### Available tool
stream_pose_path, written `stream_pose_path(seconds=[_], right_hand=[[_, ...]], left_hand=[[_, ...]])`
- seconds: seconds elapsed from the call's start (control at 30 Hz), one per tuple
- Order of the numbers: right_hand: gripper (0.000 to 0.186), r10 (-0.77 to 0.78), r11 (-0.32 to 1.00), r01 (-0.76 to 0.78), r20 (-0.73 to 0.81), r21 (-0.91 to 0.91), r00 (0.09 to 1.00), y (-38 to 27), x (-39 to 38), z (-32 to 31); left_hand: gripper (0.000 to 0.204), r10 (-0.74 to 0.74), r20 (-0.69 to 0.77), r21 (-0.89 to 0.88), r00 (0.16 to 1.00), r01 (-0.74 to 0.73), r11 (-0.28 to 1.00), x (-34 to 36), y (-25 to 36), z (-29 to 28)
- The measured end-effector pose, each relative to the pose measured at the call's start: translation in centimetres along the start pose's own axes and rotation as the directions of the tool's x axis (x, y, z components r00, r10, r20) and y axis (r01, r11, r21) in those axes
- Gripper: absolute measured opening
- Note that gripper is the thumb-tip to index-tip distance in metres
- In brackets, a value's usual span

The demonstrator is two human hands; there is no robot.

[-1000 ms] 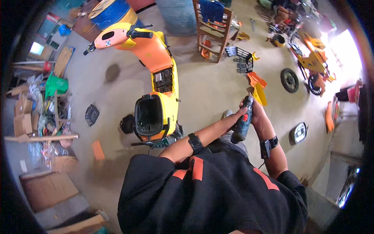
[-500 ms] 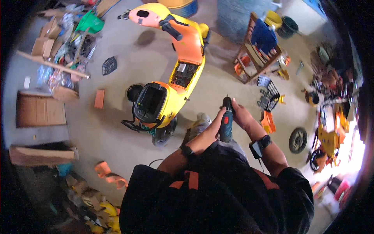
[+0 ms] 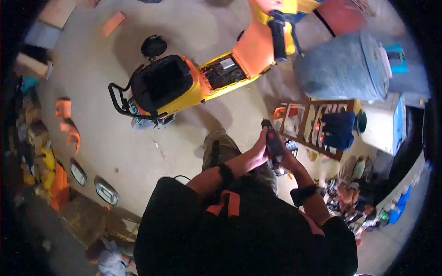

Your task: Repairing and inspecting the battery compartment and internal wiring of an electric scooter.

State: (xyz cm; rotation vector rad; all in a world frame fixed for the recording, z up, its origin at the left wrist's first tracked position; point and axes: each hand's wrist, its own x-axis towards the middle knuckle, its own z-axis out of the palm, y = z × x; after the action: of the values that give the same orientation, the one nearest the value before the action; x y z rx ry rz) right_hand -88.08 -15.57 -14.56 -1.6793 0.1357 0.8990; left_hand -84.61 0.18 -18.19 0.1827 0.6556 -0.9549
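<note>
A dark cordless drill with a red mark is held in front of my body, its nose pointing away from me. My left hand is closed on its left side. My right hand wraps it from the right, its fingers partly hidden behind the tool. Beyond my hands, to the left, stands a yellow and orange scooter. Its seat is off, leaving a dark storage bucket exposed. The floorboard bay is uncovered and shows dark parts and a pale label.
A wooden chair with dark blue cloth stands close on the right, before a large blue-grey barrel. A white chest is beyond it. Orange panels lie on the left floor. Clutter fills the right.
My body and view have turned to the right, so the scooter now appears farther left and the chair and barrel nearer the middle. Both hands still hold the drill.
</note>
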Motion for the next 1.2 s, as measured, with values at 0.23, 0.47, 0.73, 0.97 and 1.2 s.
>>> stream_pose_path(seconds=[0.23,0.47,0.73,0.97,1.2], right_hand=[[0.049,-0.118,0.991,0.116,-0.037,-0.072,0.992,-1.7,8.8,-4.3],[0.036,0.127,0.815,-0.104,0.0,-0.571,0.992,12.2,28.6,-15.7],[0.069,0.165,0.048,0.396,0.398,-0.917,0.902,27.7,51.1,-21.8],[0.076,-0.046,-0.371,0.394,0.441,-0.841,0.897,37.5,59.6,-22.6],[0.075,-0.415,-0.299,0.395,0.491,-0.869,0.766,45.6,63.0,-26.4]], left_hand=[[0.068,0.03,-0.204,0.582,0.978,0.097,0.807,8.1,7.0,-3.1],[0.052,0.712,-0.424,0.614,0.56,-0.401,0.68,23.9,17.4,-17.9],[0.032,0.942,-0.136,0.961,0.306,-0.192,0.201,42.1,19.8,-34.5],[0.028,0.576,0.083,0.541,0.813,-0.522,0.66,47.0,22.4,-41.0],[0.029,0.275,0.278,0.502,0.92,-0.383,0.776,53.4,25.2,-44.4]])
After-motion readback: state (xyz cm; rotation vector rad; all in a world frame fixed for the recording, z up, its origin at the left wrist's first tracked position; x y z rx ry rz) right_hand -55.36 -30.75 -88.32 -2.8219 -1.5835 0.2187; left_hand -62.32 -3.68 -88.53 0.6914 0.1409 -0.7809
